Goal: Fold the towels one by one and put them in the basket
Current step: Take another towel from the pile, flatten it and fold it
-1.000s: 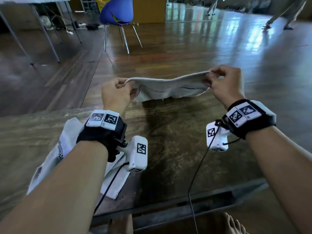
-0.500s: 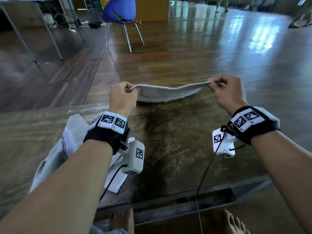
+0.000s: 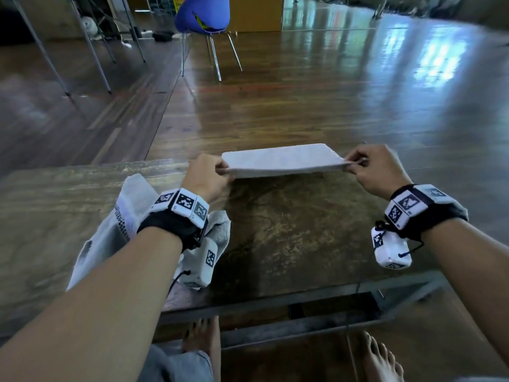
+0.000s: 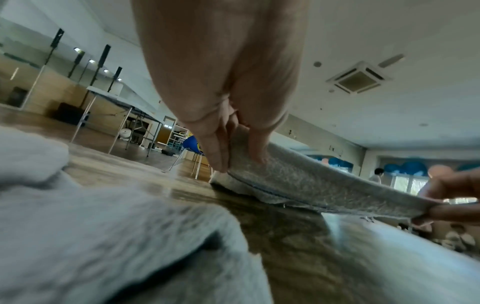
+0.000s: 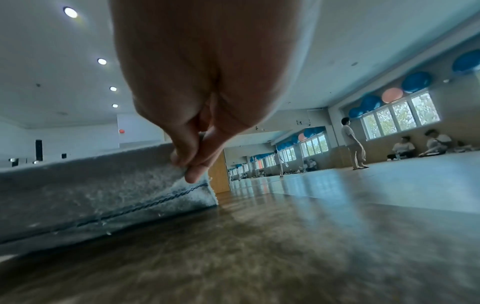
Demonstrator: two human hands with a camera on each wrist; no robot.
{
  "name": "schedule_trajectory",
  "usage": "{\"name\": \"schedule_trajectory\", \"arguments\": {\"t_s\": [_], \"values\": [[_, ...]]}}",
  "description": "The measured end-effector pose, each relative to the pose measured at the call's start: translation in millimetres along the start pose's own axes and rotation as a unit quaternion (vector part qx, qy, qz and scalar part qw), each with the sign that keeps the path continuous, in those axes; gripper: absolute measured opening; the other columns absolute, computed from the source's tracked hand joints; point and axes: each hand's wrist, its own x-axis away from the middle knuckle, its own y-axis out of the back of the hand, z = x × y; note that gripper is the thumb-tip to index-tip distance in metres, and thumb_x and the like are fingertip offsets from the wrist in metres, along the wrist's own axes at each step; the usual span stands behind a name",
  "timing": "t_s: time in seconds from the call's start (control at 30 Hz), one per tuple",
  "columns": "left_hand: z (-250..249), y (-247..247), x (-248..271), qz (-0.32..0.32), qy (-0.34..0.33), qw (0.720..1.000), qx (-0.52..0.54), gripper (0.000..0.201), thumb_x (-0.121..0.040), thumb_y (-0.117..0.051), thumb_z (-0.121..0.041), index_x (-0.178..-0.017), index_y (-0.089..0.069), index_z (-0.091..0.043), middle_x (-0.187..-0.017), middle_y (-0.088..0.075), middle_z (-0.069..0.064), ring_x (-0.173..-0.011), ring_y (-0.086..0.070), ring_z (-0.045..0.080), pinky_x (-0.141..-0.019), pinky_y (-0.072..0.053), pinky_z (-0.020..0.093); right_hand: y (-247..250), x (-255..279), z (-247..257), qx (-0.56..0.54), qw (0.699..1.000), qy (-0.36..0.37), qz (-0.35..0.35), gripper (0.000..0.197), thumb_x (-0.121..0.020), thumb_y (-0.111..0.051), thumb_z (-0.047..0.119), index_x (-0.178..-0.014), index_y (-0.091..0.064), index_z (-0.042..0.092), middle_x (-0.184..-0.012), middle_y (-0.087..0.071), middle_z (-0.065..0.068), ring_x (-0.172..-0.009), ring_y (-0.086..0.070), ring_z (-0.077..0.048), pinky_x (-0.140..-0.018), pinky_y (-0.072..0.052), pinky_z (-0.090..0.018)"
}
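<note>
A pale grey towel is stretched flat between my two hands at the far edge of the brown table. My left hand pinches its left near corner; in the left wrist view the fingers clamp the towel edge. My right hand pinches the right near corner, and the right wrist view shows thumb and fingers on the stitched hem of the towel. The towel's far part lies on the table. No basket shows in any view.
A second crumpled white towel with a checked stripe lies under my left forearm on the table's left side. A blue chair stands on the wooden floor beyond. My bare feet show below the table's near edge.
Both hands have lowered the towel from a sagging hold in the air until it lies stretched flat, with its far part on the table. The hands keep their pinch on the corners.
</note>
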Motion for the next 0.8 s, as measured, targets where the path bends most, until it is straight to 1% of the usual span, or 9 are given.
{"name": "schedule_trajectory", "arguments": {"t_s": [0.1, 0.17, 0.27, 0.4, 0.57, 0.63, 0.7, 0.73, 0.8], "values": [[-4, 0, 15, 0.012, -0.013, 1.000, -0.019, 0.010, -0.085, -0.066, -0.002, -0.088, -0.075, -0.001, -0.087, -0.073, 0.016, -0.086, -0.066, 0.028, -0.073, -0.050, 0.035, 7, 19, -3, 0.033, 0.999, -0.013, 0.018, 0.029, -0.077, -0.070, -0.004, -0.072, -0.072, 0.024, -0.072, -0.072, -0.005, -0.078, -0.068, -0.027, -0.074, -0.044, -0.025], [-9, 2, 24, 0.018, -0.026, 0.999, -0.016, 0.011, -0.084, -0.066, 0.001, -0.087, -0.075, 0.001, -0.086, -0.073, 0.018, -0.085, -0.067, 0.029, -0.074, -0.052, 0.037, 15, 31, -2, 0.055, 0.998, -0.033, 0.020, 0.029, -0.078, -0.066, -0.001, -0.070, -0.068, 0.027, -0.077, -0.072, -0.006, -0.082, -0.067, -0.029, -0.076, -0.051, -0.031], [-14, 6, 35, 0.023, -0.046, 0.998, -0.020, 0.012, -0.085, -0.063, 0.002, -0.088, -0.075, 0.003, -0.083, -0.072, 0.014, -0.080, -0.063, 0.026, -0.066, -0.043, 0.027, 31, 46, 4, 0.074, 0.996, -0.043, 0.020, 0.024, -0.083, -0.062, 0.005, -0.079, -0.070, 0.028, -0.090, -0.073, -0.003, -0.093, -0.064, -0.030, -0.084, -0.055, -0.043], [-18, 12, 51, 0.035, -0.049, 0.998, -0.009, 0.015, -0.087, -0.064, -0.003, -0.072, -0.067, -0.005, -0.057, -0.054, -0.002, -0.056, -0.047, 0.014, -0.049, -0.030, 0.013, 51, 69, 8, 0.084, 0.996, -0.006, 0.023, 0.024, -0.090, -0.061, 0.009, -0.097, -0.077, 0.026, -0.102, -0.072, -0.008, -0.110, -0.058, -0.036, -0.091, -0.051, -0.045], [-18, 14, 66, 0.045, -0.058, 0.997, 0.012, 0.009, -0.088, -0.066, -0.010, -0.086, -0.074, -0.006, -0.074, -0.067, 0.008, -0.066, -0.055, 0.015, -0.056, -0.037, 0.022, 67, 93, 5, 0.017, 0.999, 0.042, -0.004, 0.016, -0.091, -0.068, 0.010, -0.094, -0.078, 0.023, -0.102, -0.072, -0.003, -0.102, -0.063, -0.027, -0.093, -0.049, -0.042], [-17, 14, 68, 0.043, -0.056, 0.997, 0.033, 0.010, -0.089, -0.065, -0.012, -0.085, -0.072, -0.005, -0.074, -0.068, 0.010, -0.065, -0.055, 0.016, -0.058, -0.039, 0.025, 71, 98, 5, -0.050, 0.997, 0.052, -0.011, 0.018, -0.091, -0.069, 0.009, -0.092, -0.077, 0.025, -0.102, -0.073, 0.008, -0.103, -0.066, -0.017, -0.094, -0.051, -0.037], [-17, 16, 71, 0.050, -0.060, 0.996, 0.042, 0.013, -0.089, -0.064, -0.013, -0.083, -0.068, -0.003, -0.068, -0.062, 0.007, -0.059, -0.049, 0.014, -0.056, -0.036, 0.027, 75, 101, 4, -0.093, 0.994, 0.055, -0.021, 0.022, -0.092, -0.068, 0.010, -0.091, -0.075, 0.032, -0.096, -0.074, 0.018, -0.097, -0.068, -0.006, -0.089, -0.051, -0.022], [-18, 16, 71, 0.053, -0.061, 0.996, 0.044, 0.015, -0.089, -0.063, -0.014, -0.082, -0.066, -0.001, -0.064, -0.057, 0.004, -0.055, -0.044, 0.013, -0.054, -0.034, 0.027, 77, 102, 3, -0.101, 0.993, 0.059, -0.026, 0.023, -0.093, -0.068, 0.011, -0.091, -0.075, 0.033, -0.092, -0.074, 0.021, -0.092, -0.068, -0.001, -0.084, -0.050, -0.014], [-18, 18, 73, 0.056, -0.058, 0.996, 0.048, 0.019, -0.090, -0.061, -0.013, -0.080, -0.060, 0.003, -0.060, -0.049, 0.001, -0.053, -0.038, 0.012, -0.053, -0.029, 0.028, 77, 104, -1, -0.103, 0.992, 0.065, -0.031, 0.023, -0.093, -0.066, 0.010, -0.093, -0.074, 0.031, -0.087, -0.073, 0.019, -0.083, -0.067, 0.000, -0.076, -0.049, -0.009]]}}
